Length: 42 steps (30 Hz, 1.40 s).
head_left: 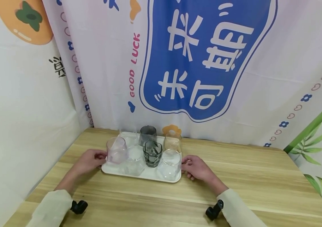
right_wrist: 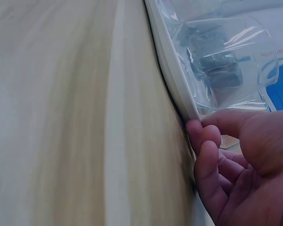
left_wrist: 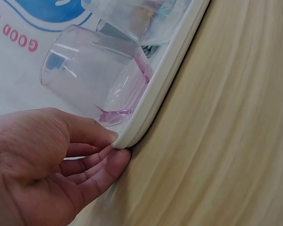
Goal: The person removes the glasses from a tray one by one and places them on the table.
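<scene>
A white rectangular tray (head_left: 155, 177) carrying several drinking glasses lies toward the back of the wooden table. My left hand (head_left: 91, 162) pinches its left edge, thumb on the rim and fingers curled beneath, as the left wrist view shows. At the opposite end my right hand (head_left: 196, 168) pinches the right edge between thumb and fingers. Closest to the left hand stands a pink-tinted glass (left_wrist: 92, 75); a clear glass (right_wrist: 231, 56) is nearest the right. Among the others are a dark grey glass (head_left: 148, 135), a smoky faceted glass (head_left: 152, 154) and an amber-tinted glass (head_left: 173, 143).
Bare wood of the table (head_left: 138, 201) extends in front of the tray and to its right. A printed curtain (head_left: 110, 78) hangs directly behind the table's back edge, and a white cloth wall (head_left: 36, 126) borders the left side.
</scene>
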Each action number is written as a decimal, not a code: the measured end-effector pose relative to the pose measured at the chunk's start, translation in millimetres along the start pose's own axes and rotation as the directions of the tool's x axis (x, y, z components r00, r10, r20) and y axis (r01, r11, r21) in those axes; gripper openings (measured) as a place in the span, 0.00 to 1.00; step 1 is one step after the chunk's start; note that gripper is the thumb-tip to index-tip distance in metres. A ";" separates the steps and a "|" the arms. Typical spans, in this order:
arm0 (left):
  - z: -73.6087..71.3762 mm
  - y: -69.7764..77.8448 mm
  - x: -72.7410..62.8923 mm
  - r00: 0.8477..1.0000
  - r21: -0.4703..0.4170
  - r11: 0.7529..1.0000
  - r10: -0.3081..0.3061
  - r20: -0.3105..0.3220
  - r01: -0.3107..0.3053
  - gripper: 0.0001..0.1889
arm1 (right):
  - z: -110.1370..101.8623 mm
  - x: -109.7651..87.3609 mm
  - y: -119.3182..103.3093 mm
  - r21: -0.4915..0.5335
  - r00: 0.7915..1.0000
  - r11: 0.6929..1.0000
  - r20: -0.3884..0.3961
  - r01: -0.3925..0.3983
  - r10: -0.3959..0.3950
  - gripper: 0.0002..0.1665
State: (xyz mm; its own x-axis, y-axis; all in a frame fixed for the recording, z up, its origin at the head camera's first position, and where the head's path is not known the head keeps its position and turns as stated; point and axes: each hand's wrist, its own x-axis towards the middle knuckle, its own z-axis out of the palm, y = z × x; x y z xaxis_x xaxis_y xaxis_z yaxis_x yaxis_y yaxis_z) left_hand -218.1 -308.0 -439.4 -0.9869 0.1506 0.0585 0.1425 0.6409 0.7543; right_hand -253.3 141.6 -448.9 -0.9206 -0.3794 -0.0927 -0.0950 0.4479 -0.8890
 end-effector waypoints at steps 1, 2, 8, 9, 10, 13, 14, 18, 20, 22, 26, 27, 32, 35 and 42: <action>2.4 1.8 0.4 1.000 -0.022 1.000 -0.005 0.005 0.005 0.16 | -2.9 -1.4 1.4 0.007 1.000 1.000 0.002 -0.006 0.006 0.10; 4.8 3.3 1.1 1.000 -0.033 0.999 -0.006 0.008 0.006 0.16 | -5.7 -2.9 2.8 0.013 1.000 1.000 0.002 -0.013 0.013 0.10; 20.6 10.8 2.4 0.999 -0.059 0.998 -0.024 0.033 0.026 0.19 | -18.3 -15.4 9.9 0.012 0.999 0.999 0.019 -0.048 0.048 0.11; 22.8 12.1 2.0 0.999 -0.062 0.998 -0.026 0.038 0.028 0.19 | -20.0 -17.1 11.4 0.007 0.998 0.999 0.028 -0.049 0.049 0.11; 24.7 13.4 1.7 0.999 -0.066 0.997 -0.023 0.042 0.026 0.19 | -21.8 -17.7 12.9 0.004 0.998 0.999 0.039 -0.050 0.050 0.11; 27.8 17.6 2.6 0.999 -0.085 0.996 -0.010 0.047 0.014 0.18 | -27.8 -17.1 16.4 -0.003 0.997 0.999 0.058 -0.042 0.042 0.10; 28.2 19.2 3.5 0.999 -0.087 0.996 -0.003 0.047 0.007 0.18 | -30.2 -16.3 16.6 -0.007 0.997 0.999 0.061 -0.039 0.039 0.10; 30.6 24.5 9.1 0.998 -0.104 0.995 0.007 0.062 -0.001 0.19 | -39.5 -14.8 16.1 -0.020 0.998 0.999 0.050 -0.049 0.050 0.11; 31.9 26.8 11.5 0.997 -0.109 0.994 0.013 0.074 -0.005 0.20 | -43.3 -15.8 16.1 -0.024 0.997 0.998 0.042 -0.059 0.060 0.12; 33.3 28.8 13.4 0.997 -0.120 0.993 0.011 0.077 -0.002 0.20 | -46.4 -17.4 17.1 -0.023 0.997 0.998 0.036 -0.067 0.067 0.13; 37.7 31.5 16.9 0.996 -0.134 0.991 0.013 0.086 -0.002 0.20 | -52.5 -20.3 20.9 -0.011 0.997 0.998 0.036 -0.068 0.068 0.13; 38.9 32.4 17.8 0.996 -0.141 0.990 0.012 0.088 0.000 0.20 | -54.1 -20.7 22.4 -0.008 0.997 0.997 0.037 -0.071 0.071 0.13; 45.0 35.9 21.4 0.996 -0.153 0.988 0.015 0.086 -0.001 0.19 | -60.9 -22.8 28.5 0.016 0.996 0.997 0.045 -0.079 0.078 0.13; 47.0 35.1 21.0 0.996 -0.174 0.985 0.000 0.089 0.016 0.20 | -62.5 -24.4 30.5 0.026 0.996 0.997 0.050 -0.077 0.076 0.15; 47.9 30.3 17.8 0.995 -0.235 0.970 -0.041 0.094 0.062 0.20 | -60.1 -25.9 32.5 0.031 0.996 0.997 0.055 -0.070 0.069 0.17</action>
State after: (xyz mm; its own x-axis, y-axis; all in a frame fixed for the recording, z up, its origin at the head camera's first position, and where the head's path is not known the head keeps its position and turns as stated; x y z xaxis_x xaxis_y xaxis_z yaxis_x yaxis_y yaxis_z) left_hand -227.7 -249.8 -446.8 -0.9803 0.1943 -0.0341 0.0592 0.4545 0.8888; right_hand -255.3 214.7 -448.5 -0.9028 -0.3915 -0.1779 -0.0181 0.4479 -0.8939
